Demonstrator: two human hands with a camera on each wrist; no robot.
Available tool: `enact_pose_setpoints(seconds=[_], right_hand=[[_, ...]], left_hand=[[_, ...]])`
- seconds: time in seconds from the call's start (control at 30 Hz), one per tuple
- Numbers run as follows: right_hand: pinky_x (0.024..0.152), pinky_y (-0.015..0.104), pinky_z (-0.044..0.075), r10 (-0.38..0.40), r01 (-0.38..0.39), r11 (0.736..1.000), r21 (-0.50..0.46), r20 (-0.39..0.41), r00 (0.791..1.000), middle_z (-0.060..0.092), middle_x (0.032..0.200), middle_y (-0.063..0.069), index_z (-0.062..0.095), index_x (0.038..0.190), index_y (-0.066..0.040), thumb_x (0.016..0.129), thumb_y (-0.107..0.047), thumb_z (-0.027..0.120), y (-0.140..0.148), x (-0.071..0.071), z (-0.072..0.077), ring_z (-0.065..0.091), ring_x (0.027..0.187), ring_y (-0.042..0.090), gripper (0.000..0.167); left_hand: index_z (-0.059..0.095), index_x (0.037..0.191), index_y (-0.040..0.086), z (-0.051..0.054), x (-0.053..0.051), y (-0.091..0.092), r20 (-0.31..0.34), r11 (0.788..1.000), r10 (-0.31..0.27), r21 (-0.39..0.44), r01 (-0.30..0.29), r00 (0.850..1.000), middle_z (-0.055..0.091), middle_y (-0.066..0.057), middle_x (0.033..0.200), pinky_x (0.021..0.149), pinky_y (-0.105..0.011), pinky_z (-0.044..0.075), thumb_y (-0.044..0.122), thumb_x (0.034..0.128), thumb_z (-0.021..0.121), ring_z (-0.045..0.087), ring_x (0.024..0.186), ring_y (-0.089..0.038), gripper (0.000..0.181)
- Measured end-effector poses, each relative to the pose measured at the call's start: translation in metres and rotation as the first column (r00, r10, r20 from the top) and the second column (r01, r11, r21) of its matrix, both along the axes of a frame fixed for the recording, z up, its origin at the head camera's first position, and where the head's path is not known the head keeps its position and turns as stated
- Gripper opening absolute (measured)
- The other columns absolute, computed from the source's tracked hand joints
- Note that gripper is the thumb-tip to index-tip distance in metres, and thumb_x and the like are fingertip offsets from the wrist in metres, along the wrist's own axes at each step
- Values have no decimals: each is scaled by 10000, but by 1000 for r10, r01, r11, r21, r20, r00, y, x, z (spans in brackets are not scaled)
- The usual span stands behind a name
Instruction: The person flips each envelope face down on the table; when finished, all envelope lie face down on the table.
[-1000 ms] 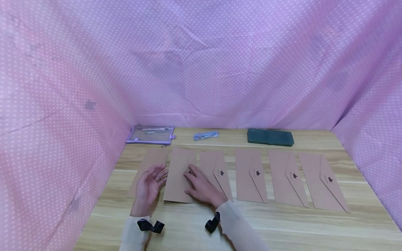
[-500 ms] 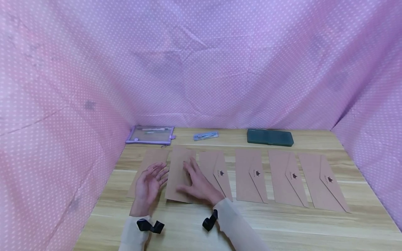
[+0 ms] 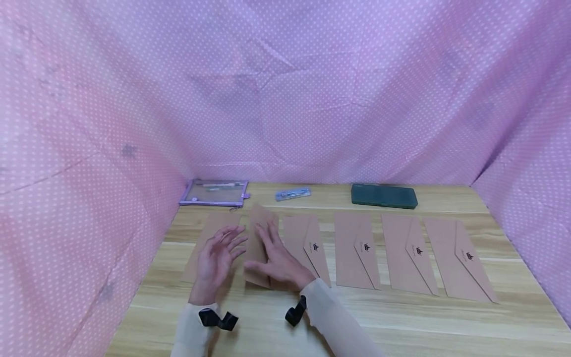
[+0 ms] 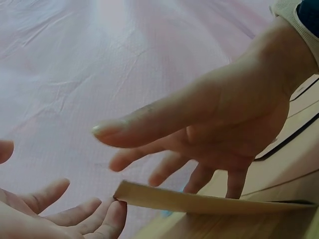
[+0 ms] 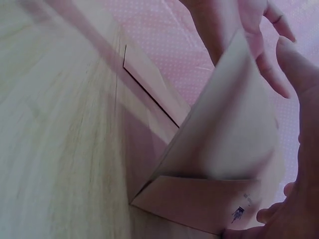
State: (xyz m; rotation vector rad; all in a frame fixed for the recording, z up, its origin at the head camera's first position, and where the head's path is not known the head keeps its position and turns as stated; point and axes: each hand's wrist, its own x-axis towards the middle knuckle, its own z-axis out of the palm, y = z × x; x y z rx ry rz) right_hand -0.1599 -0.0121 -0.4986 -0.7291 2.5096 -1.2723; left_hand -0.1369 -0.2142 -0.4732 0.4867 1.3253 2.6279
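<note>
A brown paper envelope (image 3: 255, 233) lies second from the left in a row, its left part raised and tilted. My left hand (image 3: 216, 260) is beside it, palm turned inward, fingers loosely extended; in the left wrist view a fingertip (image 4: 117, 211) meets the envelope's raised edge (image 4: 199, 200). My right hand (image 3: 285, 263) is over the envelope's right side with fingers and thumb spread. In the right wrist view, the raised panel (image 5: 224, 119) stands above a strip with a dark printed mark (image 5: 238, 214), close to the right fingers. Under the left hand lies another envelope (image 3: 218, 223).
Several more brown envelopes with crown prints continue rightward, such as one (image 3: 352, 248) mid-table. Along the back are a purple mesh pouch (image 3: 214, 196), a small blue packet (image 3: 292, 194) and a dark green case (image 3: 383, 196). Pink dotted cloth (image 3: 285, 99) surrounds the wooden table (image 3: 401, 327).
The second envelope's left part has risen and swung to the right. My right hand has shifted slightly left with its thumb spread; my left hand has moved a little right, toward the envelope.
</note>
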Motion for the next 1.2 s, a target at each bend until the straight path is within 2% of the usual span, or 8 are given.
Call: enact_pose_setpoints(seconds=[0.17,0.3,0.67,0.9,1.2], right_hand=[[1089,688,382,10,-10,1000,-12,17,1000,-97,1694,172,14,1598,-408,874,-759,505,0,-1,0,225,1490,512,943],[1093,688,378,9,-9,1000,-25,18,1000,-124,1698,129,15,1593,-426,890,-758,474,1,-2,0,226,1490,508,903],[1118,694,339,-10,12,998,-64,40,999,-64,1704,129,98,1597,-396,921,-635,555,1,-5,-1,208,1504,489,850],[1090,727,340,-29,32,997,-76,48,998,1,1703,153,186,1571,-436,923,-552,608,4,-6,-2,209,1498,510,782],[1107,725,321,-25,30,995,-97,60,998,13,1702,156,173,1595,-368,939,-521,599,5,-7,-1,189,1508,503,797]], left_hand=[[546,1311,134,3,-2,9,-7,1000,-25,-4,25,1000,661,15,1340,980,-339,533,148,1072,66,636,1199,-159,537],[524,1323,133,3,-2,15,-1,999,-35,-2,35,999,653,16,1351,979,-341,531,156,1072,68,627,1208,-175,521],[547,1312,123,-1,-2,21,25,999,-37,21,36,999,651,-4,1360,935,-298,542,170,1077,81,632,1178,-171,524],[552,1320,119,-10,-5,20,-8,993,-93,76,93,996,654,-25,1360,956,-308,546,148,1059,3,655,1145,-152,608],[489,1357,106,-8,-6,24,0,988,-100,121,100,995,655,-88,1366,941,-294,554,161,1065,17,654,1151,-168,558]])
